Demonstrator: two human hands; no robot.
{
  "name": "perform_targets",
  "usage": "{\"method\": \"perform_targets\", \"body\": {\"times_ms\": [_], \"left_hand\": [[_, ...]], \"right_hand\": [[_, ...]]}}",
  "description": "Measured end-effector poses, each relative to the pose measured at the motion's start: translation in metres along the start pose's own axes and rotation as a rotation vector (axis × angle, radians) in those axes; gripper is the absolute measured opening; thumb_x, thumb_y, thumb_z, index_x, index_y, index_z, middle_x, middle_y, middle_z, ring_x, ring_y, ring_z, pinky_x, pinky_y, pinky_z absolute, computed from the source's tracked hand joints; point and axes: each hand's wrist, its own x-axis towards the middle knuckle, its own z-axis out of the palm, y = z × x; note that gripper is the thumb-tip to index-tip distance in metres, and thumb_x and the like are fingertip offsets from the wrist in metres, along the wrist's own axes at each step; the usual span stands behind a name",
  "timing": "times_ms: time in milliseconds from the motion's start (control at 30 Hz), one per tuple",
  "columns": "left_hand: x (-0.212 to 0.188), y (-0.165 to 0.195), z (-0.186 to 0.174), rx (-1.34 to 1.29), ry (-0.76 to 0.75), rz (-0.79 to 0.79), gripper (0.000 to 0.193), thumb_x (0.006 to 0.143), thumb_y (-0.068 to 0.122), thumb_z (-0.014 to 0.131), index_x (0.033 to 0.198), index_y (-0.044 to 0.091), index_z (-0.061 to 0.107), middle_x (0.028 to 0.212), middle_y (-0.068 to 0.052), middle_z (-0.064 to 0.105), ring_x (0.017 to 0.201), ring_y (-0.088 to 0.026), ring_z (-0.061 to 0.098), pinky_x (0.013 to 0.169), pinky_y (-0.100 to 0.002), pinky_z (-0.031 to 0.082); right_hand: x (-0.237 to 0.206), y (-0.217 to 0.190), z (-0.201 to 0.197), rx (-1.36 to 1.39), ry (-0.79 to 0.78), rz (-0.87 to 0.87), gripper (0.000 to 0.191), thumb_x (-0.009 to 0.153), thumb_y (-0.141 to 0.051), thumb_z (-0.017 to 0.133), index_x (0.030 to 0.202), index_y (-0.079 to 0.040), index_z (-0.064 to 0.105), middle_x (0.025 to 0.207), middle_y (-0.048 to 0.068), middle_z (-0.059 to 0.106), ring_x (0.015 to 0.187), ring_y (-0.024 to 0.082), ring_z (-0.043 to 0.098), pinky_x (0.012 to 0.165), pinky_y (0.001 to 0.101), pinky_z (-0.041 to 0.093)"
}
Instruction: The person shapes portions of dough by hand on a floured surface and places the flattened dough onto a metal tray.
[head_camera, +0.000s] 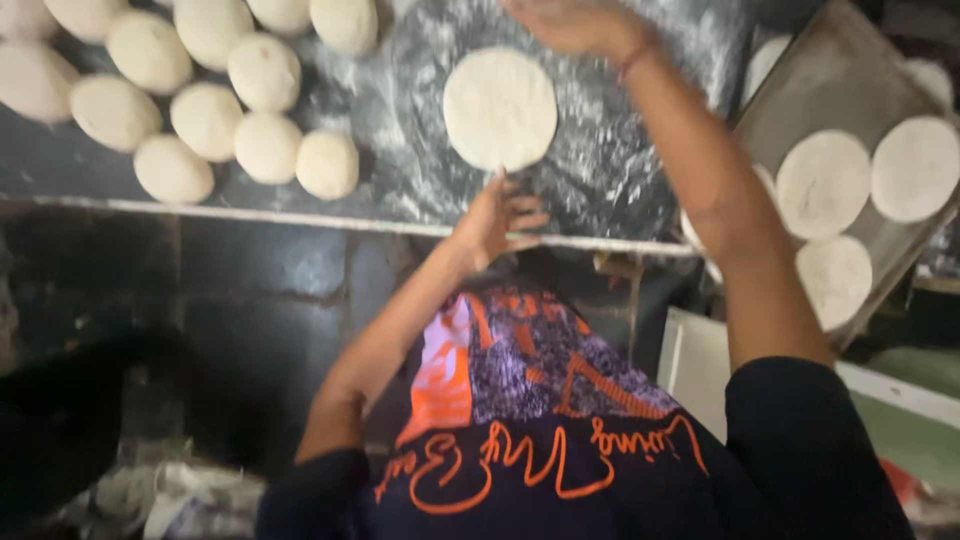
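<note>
A flat round disc of dough (499, 107) lies on the floured dark worktop (610, 180). My left hand (497, 218) is at the disc's near edge with fingers spread, its fingertips touching or just short of the dough. My right hand (578, 22) hovers over the disc's far edge, palm down, fingers partly cut off by the top of the view. Neither hand holds anything.
Several round dough balls (207, 120) are grouped on the worktop at the left. A metal tray (830, 90) at the right carries several flattened dough discs (823, 183). The worktop's front edge (300, 215) runs across the view, with a dark floor below.
</note>
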Motion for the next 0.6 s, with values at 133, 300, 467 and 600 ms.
{"method": "perform_targets", "body": {"times_ms": [133,300,467,600], "left_hand": [[0.003,0.01,-0.01,-0.012,-0.04,0.117,0.072,0.1,0.06,0.036,0.149,0.007,0.041,0.142,-0.016,0.056,0.124,-0.03,0.059,0.099,-0.052,0.049],[0.006,0.027,-0.041,-0.08,0.116,0.161,0.063,0.101,0.061,0.038,0.134,0.009,0.052,0.121,-0.009,0.061,0.107,-0.025,0.06,0.088,-0.044,0.049],[0.008,0.068,-0.074,-0.122,0.134,0.282,0.052,0.1,0.054,0.046,0.127,0.012,0.057,0.101,-0.005,0.064,0.082,-0.02,0.059,0.073,-0.037,0.048],[0.028,0.116,-0.083,0.205,0.33,0.785,0.033,0.103,0.036,0.062,0.111,0.004,0.064,0.085,0.0,0.059,0.069,-0.012,0.048,0.06,-0.031,0.037]], "right_hand": [[0.011,-0.02,0.028,-0.701,0.626,0.107,0.069,0.114,-0.04,0.053,0.162,0.004,0.032,0.164,0.031,0.032,0.151,0.052,0.028,0.121,0.0669,0.02],[0.005,-0.054,0.038,-0.31,0.218,0.24,0.077,0.11,-0.046,0.047,0.166,-0.001,0.018,0.167,0.032,0.007,0.153,0.052,0.005,0.119,0.0671,0.008],[-0.037,-0.068,0.038,-0.151,0.517,0.224,0.071,0.112,-0.031,0.053,0.166,0.001,0.02,0.173,0.028,0.02,0.163,0.04,0.016,0.131,0.056,0.013],[-0.1,-0.089,0.106,0.042,0.819,0.358,0.073,0.101,-0.011,0.062,0.161,0.008,0.024,0.167,0.031,0.029,0.159,0.042,0.025,0.132,0.0509,0.021]]}}
